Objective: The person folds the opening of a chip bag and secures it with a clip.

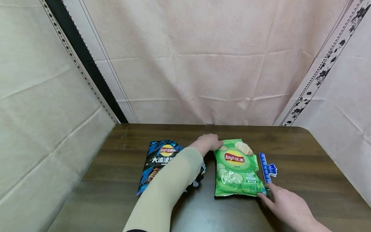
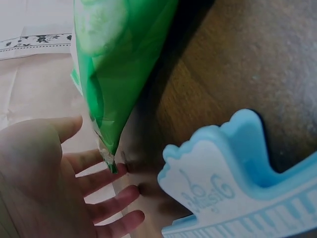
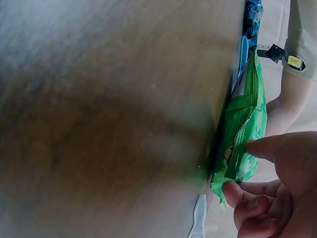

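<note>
A green Lay's chip bag (image 1: 240, 169) lies face up on the brown table. My left hand (image 1: 207, 142) is at its upper left corner. In the left wrist view, the thumb and spread fingers (image 2: 86, 191) stand around that corner without closing on it. At the lower right corner is my right hand (image 1: 290, 203). The right wrist view has its thumb (image 3: 270, 148) against the bag and its fingers bent beside the corner. Close to the right hand, a dark blue bag clip (image 1: 264, 167) with a ruler-like bar lies along the green bag's right side.
A black and blue Lay's bag (image 1: 156, 161) lies to the left, partly covered by my left sleeve (image 1: 171, 190). Nearby is a light blue and white clip (image 2: 213, 178) lettered "Music". Pale cloth (image 1: 217, 64) hangs behind the table (image 1: 95, 180) and at both sides.
</note>
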The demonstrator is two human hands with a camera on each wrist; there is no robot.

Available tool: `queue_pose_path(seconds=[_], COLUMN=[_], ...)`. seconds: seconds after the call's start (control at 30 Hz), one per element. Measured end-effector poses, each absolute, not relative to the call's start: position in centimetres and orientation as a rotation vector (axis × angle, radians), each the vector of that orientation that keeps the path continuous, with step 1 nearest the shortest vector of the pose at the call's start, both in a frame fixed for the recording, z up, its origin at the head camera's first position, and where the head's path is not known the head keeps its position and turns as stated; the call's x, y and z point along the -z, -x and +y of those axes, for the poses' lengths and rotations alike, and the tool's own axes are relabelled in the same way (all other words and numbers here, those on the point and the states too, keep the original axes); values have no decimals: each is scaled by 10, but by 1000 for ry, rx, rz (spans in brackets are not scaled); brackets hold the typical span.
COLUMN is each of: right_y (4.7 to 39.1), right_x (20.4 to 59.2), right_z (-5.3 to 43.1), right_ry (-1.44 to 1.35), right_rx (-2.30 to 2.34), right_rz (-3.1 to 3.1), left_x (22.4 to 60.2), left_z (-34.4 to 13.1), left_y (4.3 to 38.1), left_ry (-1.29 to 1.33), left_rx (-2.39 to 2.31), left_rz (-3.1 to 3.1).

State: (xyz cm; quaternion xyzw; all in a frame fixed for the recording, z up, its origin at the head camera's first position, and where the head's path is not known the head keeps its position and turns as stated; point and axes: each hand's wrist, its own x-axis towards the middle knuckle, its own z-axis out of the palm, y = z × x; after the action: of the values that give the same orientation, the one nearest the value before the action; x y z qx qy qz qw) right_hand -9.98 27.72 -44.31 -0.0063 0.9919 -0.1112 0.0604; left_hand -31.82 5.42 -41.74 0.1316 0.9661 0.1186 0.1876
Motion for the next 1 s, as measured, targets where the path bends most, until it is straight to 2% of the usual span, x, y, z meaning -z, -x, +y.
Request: queue_pose_path(seconds=[1.0], right_y=[100], right_x=[447], right_z=[275], right_ry=[30], right_rx=[346], right_rz=[3001], left_x=[414], left_z=[74], left_y=[325], left_ry=[-428], left_rx=[-322], left_rz=[2813])
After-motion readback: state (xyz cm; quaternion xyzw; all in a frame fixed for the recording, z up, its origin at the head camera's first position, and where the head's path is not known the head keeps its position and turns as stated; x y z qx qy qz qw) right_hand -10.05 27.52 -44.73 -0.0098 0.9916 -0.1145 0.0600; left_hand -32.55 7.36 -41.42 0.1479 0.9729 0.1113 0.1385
